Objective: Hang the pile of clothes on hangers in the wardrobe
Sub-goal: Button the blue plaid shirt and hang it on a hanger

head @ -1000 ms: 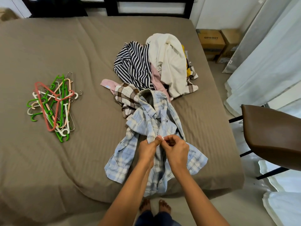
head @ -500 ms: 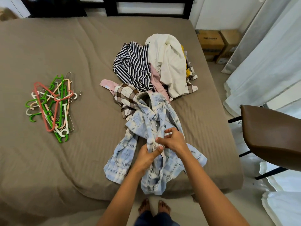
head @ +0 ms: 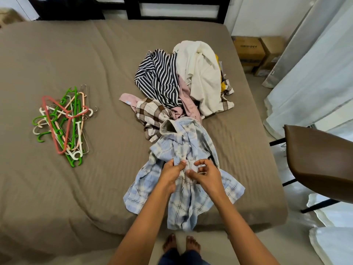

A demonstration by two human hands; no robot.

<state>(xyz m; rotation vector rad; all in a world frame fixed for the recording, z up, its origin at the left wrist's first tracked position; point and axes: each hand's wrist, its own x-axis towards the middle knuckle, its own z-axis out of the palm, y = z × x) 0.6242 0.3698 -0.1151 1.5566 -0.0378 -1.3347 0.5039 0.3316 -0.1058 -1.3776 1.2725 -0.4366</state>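
A light blue plaid shirt [head: 183, 197] lies spread on the bed, its hem hanging over the near edge. My left hand [head: 171, 174] pinches the shirt's front placket on the left side. My right hand [head: 207, 174] pinches the placket on the right, fingers curled over the fabric. Behind the shirt sits the pile of clothes [head: 183, 83]: a black-and-white striped top, a cream garment, a pink piece and a brown checked shirt. A heap of plastic hangers [head: 63, 123] in green, pink and white lies on the left of the bed.
The bed [head: 76, 54] has a taupe cover and a dark headboard behind. A brown chair [head: 321, 159] stands at the right. Cardboard boxes [head: 256, 52] sit on the floor by pale curtains [head: 315, 73]. My bare feet are at the bed's foot.
Both hands have moved up the shirt's front, from the lower placket toward its middle. The shirt's lower part now lies flatter.
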